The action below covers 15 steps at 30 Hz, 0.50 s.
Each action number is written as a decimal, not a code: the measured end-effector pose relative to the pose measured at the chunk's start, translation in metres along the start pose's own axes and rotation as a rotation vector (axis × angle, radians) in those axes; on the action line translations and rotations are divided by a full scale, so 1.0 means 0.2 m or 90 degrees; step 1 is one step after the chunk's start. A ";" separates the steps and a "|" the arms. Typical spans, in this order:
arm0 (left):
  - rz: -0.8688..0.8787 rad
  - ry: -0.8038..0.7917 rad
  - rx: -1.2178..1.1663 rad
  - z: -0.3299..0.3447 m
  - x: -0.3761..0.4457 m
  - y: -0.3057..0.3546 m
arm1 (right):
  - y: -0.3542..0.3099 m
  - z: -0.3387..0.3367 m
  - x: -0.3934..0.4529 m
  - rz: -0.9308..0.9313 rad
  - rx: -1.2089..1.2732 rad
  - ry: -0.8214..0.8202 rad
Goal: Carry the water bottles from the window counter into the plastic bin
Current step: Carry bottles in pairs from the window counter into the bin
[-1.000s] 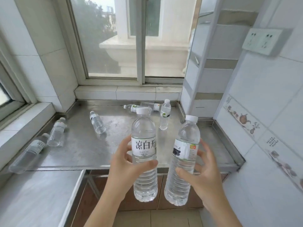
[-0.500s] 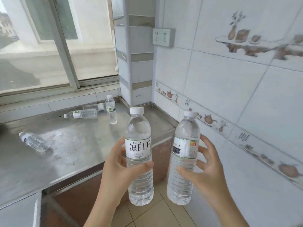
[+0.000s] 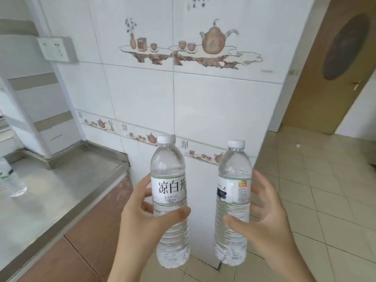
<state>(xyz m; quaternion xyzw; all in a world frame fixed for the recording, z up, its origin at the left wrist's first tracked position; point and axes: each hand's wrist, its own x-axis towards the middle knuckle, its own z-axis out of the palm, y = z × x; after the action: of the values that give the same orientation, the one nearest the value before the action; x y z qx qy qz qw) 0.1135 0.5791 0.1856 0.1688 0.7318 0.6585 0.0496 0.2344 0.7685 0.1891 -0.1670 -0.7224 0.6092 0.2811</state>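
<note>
With left hand [image 3: 146, 212] and right hand [image 3: 264, 218] each wrapped around an upright bottle [image 3: 169, 200], loosened fingers could drop one onto the floor [image 3: 325, 200].

White tiled wall [image 3: 193, 102] ahead, bearing a teapot-and-cups picture [image 3: 211, 43] high up and a narrow border strip [image 3: 132, 133] lower down. Socket plate [image 3: 58, 49] on wall at upper left. Steel counter [image 3: 61, 180] at left over brown cabinet fronts [image 3: 97, 226]. Beige floor tiles [image 3: 325, 190] at right; brown door [image 3: 333, 64] beyond. Even daylight.

Window gone (view swung rightward).
</note>
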 end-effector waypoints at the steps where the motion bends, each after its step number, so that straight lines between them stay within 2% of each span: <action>1: 0.006 -0.026 0.005 0.09 -0.01 0.02 | 0.00 -0.09 -0.01 0.000 0.001 0.021; 15: 0.049 -0.265 -0.062 1.61 -0.30 0.26 | 0.14 -1.55 -0.18 0.050 -0.037 0.232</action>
<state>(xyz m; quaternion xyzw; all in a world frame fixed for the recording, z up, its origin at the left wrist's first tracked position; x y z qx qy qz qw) 0.2752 0.8694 0.1866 0.3265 0.6662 0.6453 0.1823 0.4479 0.9972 0.1846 -0.3103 -0.6700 0.5583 0.3784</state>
